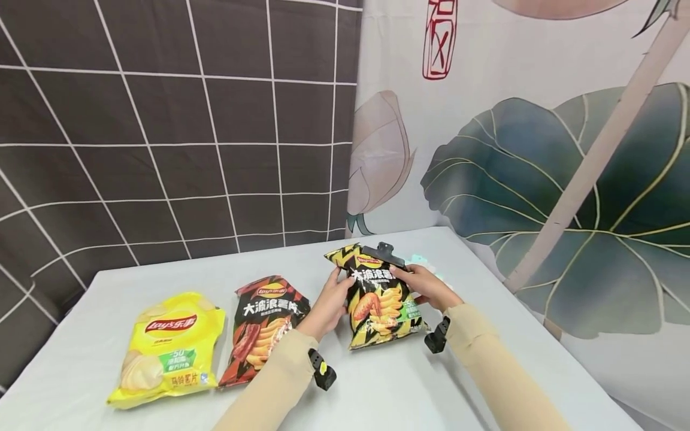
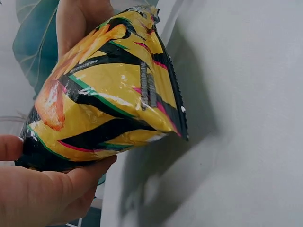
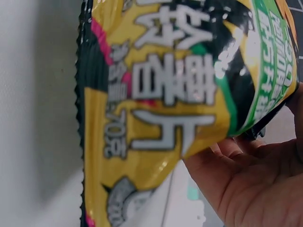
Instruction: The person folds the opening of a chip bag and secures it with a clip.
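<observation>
A black-and-yellow bag of potato chips (image 1: 377, 302) is held between both hands, its printed front facing up toward the head camera. My left hand (image 1: 329, 304) grips its left side, thumb on the front; in the left wrist view, the fingers of that hand (image 2: 52, 189) wrap under the bag (image 2: 106, 87). At the upper right side my right hand (image 1: 428, 286) holds the bag, thumb in front and fingers behind. A black clip (image 1: 384, 256) sits across the bag's top, with a folded corner sticking out left. The bag's back is hidden.
On the white table (image 1: 162, 278), a red-and-black chip bag (image 1: 261, 326) lies left of the held bag, partly behind my left forearm. A yellow chip bag (image 1: 169, 353) lies farther left. Pale teal items (image 1: 419, 260) show behind my right hand. Curtains hang behind the table.
</observation>
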Demonstrator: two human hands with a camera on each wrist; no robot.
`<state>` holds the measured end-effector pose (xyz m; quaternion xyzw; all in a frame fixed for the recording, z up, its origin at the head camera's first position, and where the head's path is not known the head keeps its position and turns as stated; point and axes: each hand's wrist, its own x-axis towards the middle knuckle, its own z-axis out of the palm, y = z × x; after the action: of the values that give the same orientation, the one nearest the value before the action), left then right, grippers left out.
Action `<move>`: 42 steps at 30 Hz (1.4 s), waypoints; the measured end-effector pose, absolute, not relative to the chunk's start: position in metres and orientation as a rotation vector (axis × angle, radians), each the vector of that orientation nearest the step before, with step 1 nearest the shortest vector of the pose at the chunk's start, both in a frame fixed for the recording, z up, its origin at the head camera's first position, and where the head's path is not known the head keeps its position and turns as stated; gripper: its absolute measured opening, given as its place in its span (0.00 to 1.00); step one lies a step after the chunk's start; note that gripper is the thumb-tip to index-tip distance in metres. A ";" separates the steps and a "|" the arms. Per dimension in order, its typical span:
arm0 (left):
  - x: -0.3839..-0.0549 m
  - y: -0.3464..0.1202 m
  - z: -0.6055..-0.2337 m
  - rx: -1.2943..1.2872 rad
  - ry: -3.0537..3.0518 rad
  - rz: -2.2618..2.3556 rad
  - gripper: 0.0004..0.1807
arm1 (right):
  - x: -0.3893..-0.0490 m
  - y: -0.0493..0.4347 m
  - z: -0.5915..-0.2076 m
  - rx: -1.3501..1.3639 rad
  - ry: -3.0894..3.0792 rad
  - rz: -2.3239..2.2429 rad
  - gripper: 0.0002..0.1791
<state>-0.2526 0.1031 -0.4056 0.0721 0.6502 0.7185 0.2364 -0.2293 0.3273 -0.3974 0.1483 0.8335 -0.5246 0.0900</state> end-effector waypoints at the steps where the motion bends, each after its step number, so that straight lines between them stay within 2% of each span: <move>1: -0.253 0.103 -0.407 0.188 1.780 1.966 0.39 | -0.231 0.327 -0.400 0.448 2.471 -1.562 0.45; 11: -0.255 0.104 -0.414 0.165 1.794 1.908 0.40 | -0.236 0.323 -0.411 0.465 2.475 -1.502 0.48; 21: -0.248 0.102 -0.415 0.195 1.806 1.861 0.45 | -0.230 0.319 -0.415 0.495 2.511 -1.428 0.44; 28: -0.245 0.096 -0.417 0.252 1.852 1.836 0.44 | -0.226 0.318 -0.416 0.492 2.566 -1.374 0.49; 35: -0.245 0.084 -0.411 0.306 1.877 1.799 0.42 | -0.226 0.311 -0.410 0.495 2.605 -1.365 0.38; 42: -0.242 0.066 -0.396 0.480 1.994 1.730 0.39 | -0.223 0.303 -0.401 0.475 2.708 -1.368 0.40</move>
<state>-0.2421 0.0660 -0.3955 0.1742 0.7238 0.6278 0.2271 -0.2234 0.3029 -0.4005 0.1545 0.8813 -0.4453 0.0352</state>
